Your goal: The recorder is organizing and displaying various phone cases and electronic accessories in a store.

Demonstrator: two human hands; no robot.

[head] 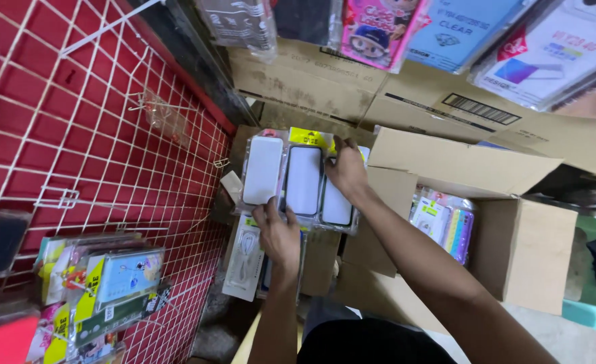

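Observation:
Three clear plastic packs of phone cases with white inserts and yellow tops lie fanned side by side on an open cardboard box: a left pack [262, 170], a middle pack [304, 180] and a right pack [337, 205]. My left hand [279, 236] grips their lower edges, thumb on the left pack. My right hand [346, 172] presses on the upper part of the right pack. More packs [244, 259] lie beneath, partly hidden by my left arm.
A red wall with a white wire grid [95, 135] stands at left, hung with packaged cases [102, 286]. Cardboard boxes [520, 249] crowd the right; one holds colourful cases [446, 226]. More packs hang overhead [446, 27].

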